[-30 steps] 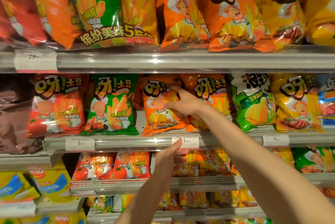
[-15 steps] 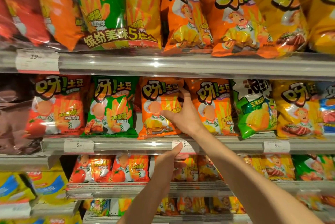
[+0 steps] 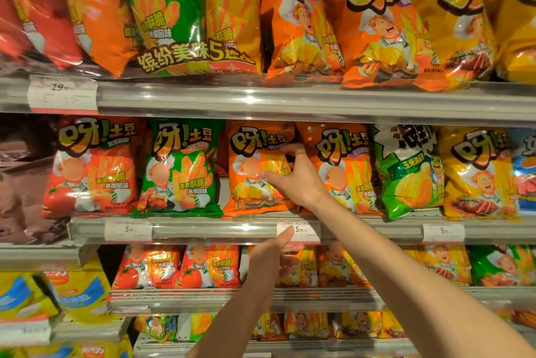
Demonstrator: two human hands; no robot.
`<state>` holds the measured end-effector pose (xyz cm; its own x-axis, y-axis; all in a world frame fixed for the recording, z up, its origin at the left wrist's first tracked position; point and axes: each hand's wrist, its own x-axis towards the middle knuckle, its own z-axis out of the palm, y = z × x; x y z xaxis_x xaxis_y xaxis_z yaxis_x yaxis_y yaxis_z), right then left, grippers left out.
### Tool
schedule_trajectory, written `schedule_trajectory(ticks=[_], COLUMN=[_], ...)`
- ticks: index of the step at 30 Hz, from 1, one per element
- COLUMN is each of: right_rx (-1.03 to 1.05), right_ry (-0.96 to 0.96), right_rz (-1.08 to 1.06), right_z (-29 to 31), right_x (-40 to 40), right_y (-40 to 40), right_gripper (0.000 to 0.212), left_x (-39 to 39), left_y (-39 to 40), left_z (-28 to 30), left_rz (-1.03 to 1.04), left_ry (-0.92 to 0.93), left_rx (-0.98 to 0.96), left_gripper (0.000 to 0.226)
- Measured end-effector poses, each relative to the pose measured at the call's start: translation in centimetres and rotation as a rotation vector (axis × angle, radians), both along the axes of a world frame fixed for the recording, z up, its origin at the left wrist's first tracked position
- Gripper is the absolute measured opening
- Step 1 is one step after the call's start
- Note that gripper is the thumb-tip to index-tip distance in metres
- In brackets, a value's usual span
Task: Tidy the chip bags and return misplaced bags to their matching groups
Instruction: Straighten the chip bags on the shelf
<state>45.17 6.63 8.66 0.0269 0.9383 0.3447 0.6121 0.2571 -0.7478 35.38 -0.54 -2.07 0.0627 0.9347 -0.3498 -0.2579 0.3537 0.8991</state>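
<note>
The right hand (image 3: 295, 175) is gripping a puffy orange chip bag (image 3: 255, 169) by its right edge, thumb on the front. The bag stands on the middle metal shelf (image 3: 203, 230), between a shiny green chip bag (image 3: 178, 169) and another orange bag (image 3: 345, 166). It stands tall, top up, picture facing out. The left hand (image 3: 275, 259) is loosely open, its thumb touching a white price tag (image 3: 304, 231). A hard tug could tip the bag forward off the shelf, or knock its neighbors over.
</note>
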Motion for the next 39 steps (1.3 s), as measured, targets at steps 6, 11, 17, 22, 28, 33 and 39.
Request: schedule_trajectory(ticks=[6, 11, 17, 22, 28, 33, 39], right_rx=[0.009, 0.229, 0.423, 0.103, 0.124, 0.237, 0.263], right_ry=[-0.108, -0.281, -0.247, -0.132, -0.072, -0.109, -0.08], right_rz=[0.055, -0.018, -0.322, -0.283, -0.249, -0.261, -0.305], right_z=[0.2, 0.4, -0.8, -2.3, -2.9, -3.6, -4.4], right_x=[0.3, 2.3, 8.5, 11.0, 10.9, 9.3, 8.6], right_y=[-0.4, -2.4, -4.6, -5.3, -5.2, -5.0, -4.4], right_gripper=[0.075, 0.049, 0.037, 0.074, 0.085, 0.083, 0.082], left_x=[0.0, 0.1, 1.2, 2.5, 2.6, 2.6, 2.5], left_y=[-0.1, -0.2, -0.4, -0.9, -0.8, -1.1, -1.2], left_z=[0.0, -0.3, -0.6, -0.3, -0.1, 0.5, 0.8], left_rz=[-0.004, 0.015, 0.103, 0.092, 0.097, 0.104, 0.113], left_ry=[0.009, -0.016, -0.071, -0.048, -0.015, -0.033, -0.01], left_rx=[-0.009, 0.012, 0.021, 0.053, 0.049, 0.023, -0.003], left_gripper=[0.039, 0.04, 0.035, 0.027, 0.033, 0.029, 0.031])
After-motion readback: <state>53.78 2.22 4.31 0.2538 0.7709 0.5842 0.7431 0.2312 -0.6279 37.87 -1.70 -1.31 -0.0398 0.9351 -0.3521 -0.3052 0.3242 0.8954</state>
